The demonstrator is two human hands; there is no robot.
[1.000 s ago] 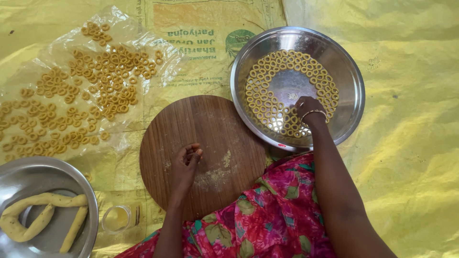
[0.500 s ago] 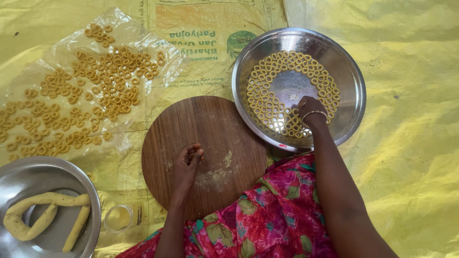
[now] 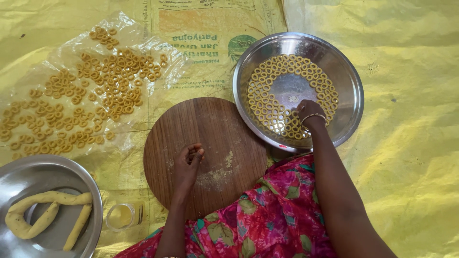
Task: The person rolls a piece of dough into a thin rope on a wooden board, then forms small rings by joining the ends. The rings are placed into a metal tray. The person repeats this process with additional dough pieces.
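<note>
Yellow cloth covers the floor in a view straight down over a seated person's lap, which is draped in pink floral fabric. A round wooden board lies in front of the lap, dusted with pale crumbs of dough. The left hand rests on the near part of the board, fingers curled inward with the tips drawn together; whether they pinch a bit of dough cannot be told. The right hand, with a thin bangle at the wrist, reaches into a wide steel bowl that sits just right of the board, its rim touching the board's edge. The fingers are bent down among small dough rings laid in curved rows around the bowl's floor; what the fingertips hold is hidden. To the left, well apart from both hands, a clear plastic sheet carries many more rings of the same kind, spread loosely. At the lower left corner a steel plate holds long rolled ropes of dough. Beside that plate, near the board's lower edge, a small clear glass jar lies on its side on a printed sack that lies under the board.
</note>
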